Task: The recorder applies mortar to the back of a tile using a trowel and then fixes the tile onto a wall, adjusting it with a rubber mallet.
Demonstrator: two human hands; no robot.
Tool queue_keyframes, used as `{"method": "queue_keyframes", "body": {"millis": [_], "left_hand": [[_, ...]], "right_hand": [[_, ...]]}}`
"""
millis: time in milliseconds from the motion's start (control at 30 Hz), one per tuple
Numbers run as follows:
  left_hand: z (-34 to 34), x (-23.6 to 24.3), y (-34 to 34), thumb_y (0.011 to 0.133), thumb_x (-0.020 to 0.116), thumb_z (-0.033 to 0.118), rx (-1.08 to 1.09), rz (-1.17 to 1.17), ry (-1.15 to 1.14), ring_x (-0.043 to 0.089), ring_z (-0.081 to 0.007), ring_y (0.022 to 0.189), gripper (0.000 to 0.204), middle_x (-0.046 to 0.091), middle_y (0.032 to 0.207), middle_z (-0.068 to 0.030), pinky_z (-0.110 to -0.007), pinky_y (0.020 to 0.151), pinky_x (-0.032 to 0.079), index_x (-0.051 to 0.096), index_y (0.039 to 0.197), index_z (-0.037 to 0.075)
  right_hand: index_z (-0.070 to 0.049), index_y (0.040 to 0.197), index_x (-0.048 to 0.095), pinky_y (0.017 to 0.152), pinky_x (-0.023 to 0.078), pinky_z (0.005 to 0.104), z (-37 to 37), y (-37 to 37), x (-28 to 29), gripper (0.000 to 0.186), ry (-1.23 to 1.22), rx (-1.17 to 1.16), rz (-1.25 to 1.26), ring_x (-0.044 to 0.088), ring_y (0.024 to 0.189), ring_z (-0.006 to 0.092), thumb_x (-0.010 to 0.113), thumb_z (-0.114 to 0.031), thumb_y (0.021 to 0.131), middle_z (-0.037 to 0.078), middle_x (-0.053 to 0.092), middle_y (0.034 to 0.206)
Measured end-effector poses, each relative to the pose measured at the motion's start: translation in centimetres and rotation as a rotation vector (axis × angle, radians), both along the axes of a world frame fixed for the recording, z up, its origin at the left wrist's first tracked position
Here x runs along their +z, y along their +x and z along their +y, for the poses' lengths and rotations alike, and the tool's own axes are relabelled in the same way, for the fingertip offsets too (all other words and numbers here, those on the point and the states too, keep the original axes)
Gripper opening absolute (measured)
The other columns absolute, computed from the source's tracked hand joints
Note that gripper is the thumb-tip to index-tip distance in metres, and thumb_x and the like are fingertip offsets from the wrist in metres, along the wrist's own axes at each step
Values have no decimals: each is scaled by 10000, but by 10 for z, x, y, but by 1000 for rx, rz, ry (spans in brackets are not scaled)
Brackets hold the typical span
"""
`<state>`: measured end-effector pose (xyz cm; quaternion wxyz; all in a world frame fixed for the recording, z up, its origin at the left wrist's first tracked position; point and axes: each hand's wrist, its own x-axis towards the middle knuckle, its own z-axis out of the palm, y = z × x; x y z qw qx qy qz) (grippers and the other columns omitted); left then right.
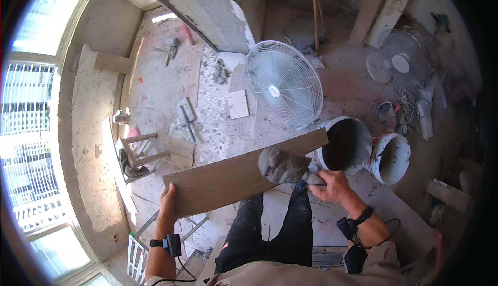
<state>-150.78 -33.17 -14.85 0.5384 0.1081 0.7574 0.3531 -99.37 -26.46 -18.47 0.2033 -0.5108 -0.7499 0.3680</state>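
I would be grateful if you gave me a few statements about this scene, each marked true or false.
1. The left hand grips the brown panel at its left end. True.
2. The right hand is holding a trowel. True.
3. The lump of grey paste shows nearer the panel's left end. False: it shows nearer the right end.
4. The large fan is black. False: it is white.
5. The large bucket is left of the small bucket. True.
6. The person's trousers are white. False: they are dark.
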Motion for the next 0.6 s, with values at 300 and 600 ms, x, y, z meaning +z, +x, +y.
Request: {"method": "queue_keyframes", "body": {"millis": [300, 600], "left_hand": [[-14, -32, -9, 984, 465, 410, 35, -154, 73, 565, -251, 1073, 520, 575, 1215, -141, -385, 918, 475, 491, 1284, -14], [-2, -35, -25, 981, 460, 425, 84, -204, 66, 586, -266, 1022, 492, 589, 1159, -130, -407, 899, 482, 499, 1266, 26]], "right_hand": [[-111, 904, 607, 665, 437, 344, -49, -157, 17, 319, 219, 160, -278, 600, 759, 209, 761, -272, 676, 20, 617, 829], [-48, 936, 653, 672, 511, 403, -46, -146, 24, 383, -346, 14, 180, 654, 799, 337, 730, -371, 745, 170, 675, 896]]}}
